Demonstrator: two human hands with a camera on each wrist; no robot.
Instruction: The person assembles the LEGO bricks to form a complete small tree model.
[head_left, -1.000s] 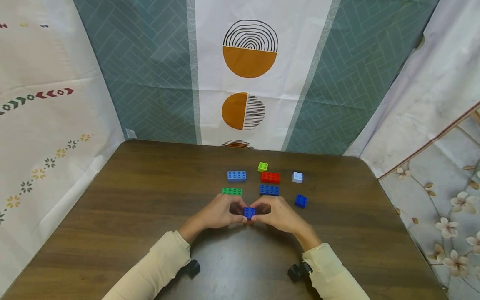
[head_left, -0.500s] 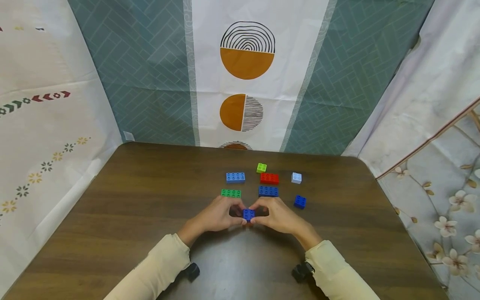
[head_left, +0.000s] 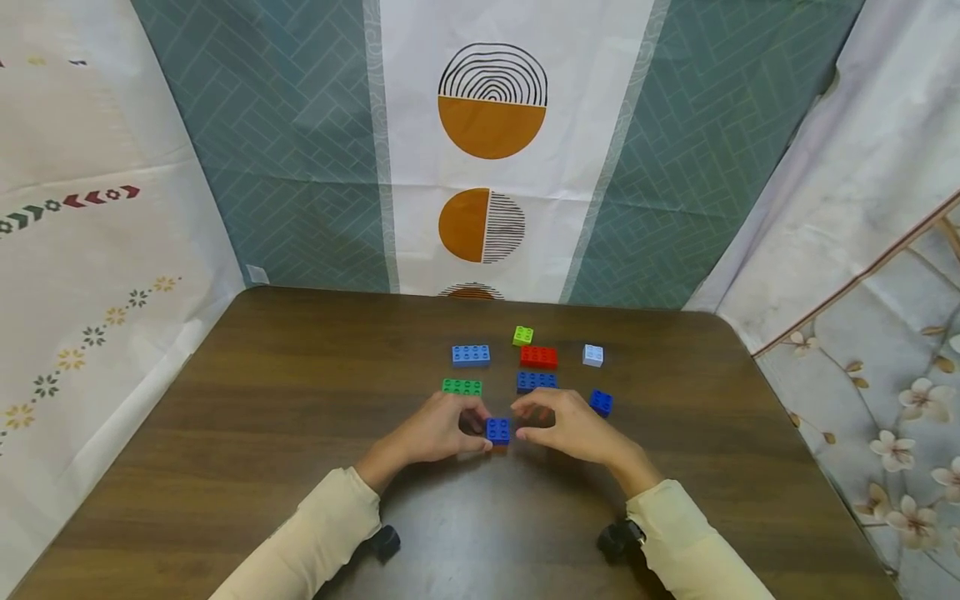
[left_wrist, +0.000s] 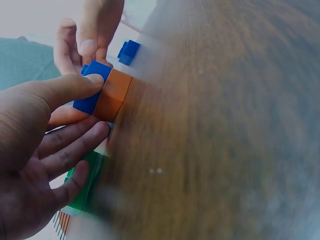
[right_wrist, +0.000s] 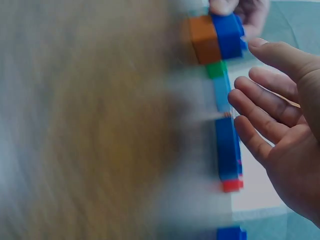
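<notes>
A small blue building brick [head_left: 498,430] sits on top of an orange brick [left_wrist: 114,95], the two stacked on the table. My left hand [head_left: 441,430] pinches the blue brick between thumb and fingers; in the left wrist view the thumb lies on its side. Just right of the stack is my right hand [head_left: 567,427], holding nothing, thumb and fingers parted and loosely bent. The right wrist view shows the right thumb [right_wrist: 272,52] close to the blue brick's studs, with a gap between the other fingers and the stack.
Behind the hands lie a green brick [head_left: 462,387], a light blue brick [head_left: 471,356], a long blue brick [head_left: 536,382], a red brick [head_left: 539,357] and a lime brick [head_left: 523,336]. To the right are a pale blue brick [head_left: 592,356] and another small blue brick [head_left: 601,402].
My right hand has let go of the blue brick and moved a little to the right, its fingers parting. The left hand stays on the brick in the same place.
</notes>
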